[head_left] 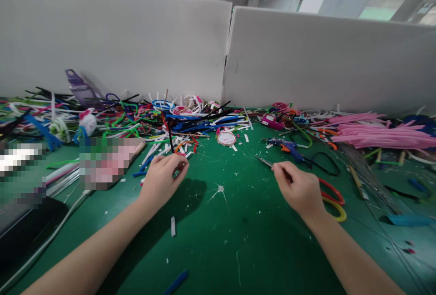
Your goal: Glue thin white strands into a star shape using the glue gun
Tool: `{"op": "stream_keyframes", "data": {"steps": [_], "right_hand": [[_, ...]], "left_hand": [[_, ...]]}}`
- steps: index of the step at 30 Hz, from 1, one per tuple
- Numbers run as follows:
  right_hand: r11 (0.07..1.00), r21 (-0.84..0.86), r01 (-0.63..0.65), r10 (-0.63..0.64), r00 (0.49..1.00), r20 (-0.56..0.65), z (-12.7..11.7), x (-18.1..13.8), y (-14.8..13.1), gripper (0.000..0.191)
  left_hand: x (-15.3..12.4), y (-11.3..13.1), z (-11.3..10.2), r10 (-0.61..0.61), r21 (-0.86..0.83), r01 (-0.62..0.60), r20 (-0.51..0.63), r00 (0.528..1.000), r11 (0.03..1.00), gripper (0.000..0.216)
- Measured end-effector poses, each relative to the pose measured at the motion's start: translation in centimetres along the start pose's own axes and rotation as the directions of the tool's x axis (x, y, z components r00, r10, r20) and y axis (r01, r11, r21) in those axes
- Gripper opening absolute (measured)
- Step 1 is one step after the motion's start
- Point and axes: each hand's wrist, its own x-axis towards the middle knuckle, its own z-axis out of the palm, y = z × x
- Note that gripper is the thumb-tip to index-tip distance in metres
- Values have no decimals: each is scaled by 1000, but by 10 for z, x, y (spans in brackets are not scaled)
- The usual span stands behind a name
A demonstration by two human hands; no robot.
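Observation:
My left hand (163, 174) is closed in a pinch above the green table. A black pipe cleaner (170, 138) rises from behind its fingers and appears to be held in them; its lower end is hidden. My right hand (301, 190) is closed around a pair of scissors (329, 190). The pointed metal tips stick out past the thumb to the left, and the red and yellow handle loops show behind the palm. The middle of the scissors is covered by my fingers. Between and beyond the hands lies a small round white piece with a pink edge (226, 138).
A blue glue gun (288, 147) lies just beyond my right hand. Heaped pipe cleaners (204, 122) line the white partition (119, 41), with a pink bundle (381, 134) at right. A purple bottle (81, 90), a phone-like object (116, 163) and its cable (64, 222) are left.

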Motion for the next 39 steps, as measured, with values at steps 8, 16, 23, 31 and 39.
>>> {"op": "stream_keyframes", "data": {"steps": [8, 16, 23, 31, 39], "right_hand": [[927, -176, -332, 322, 943, -81, 2, 3, 36, 21], [855, -355, -378, 415, 909, 31, 14, 29, 78, 24], [644, -498, -581, 682, 730, 30, 24, 33, 104, 35], [580, -578, -574, 779, 600, 186, 40, 34, 108, 76], [588, -617, -524, 766, 605, 217, 54, 37, 109, 79]], "left_hand": [[2, -24, 10, 19, 187, -43, 128, 992, 981, 13], [20, -13, 18, 91, 235, -161, 281, 955, 959, 20], [38, -2, 24, 166, 314, -285, 356, 920, 905, 19], [43, -8, 35, 277, 415, -455, 420, 864, 788, 18], [56, -12, 38, 303, 363, -447, 388, 870, 818, 21]]}}
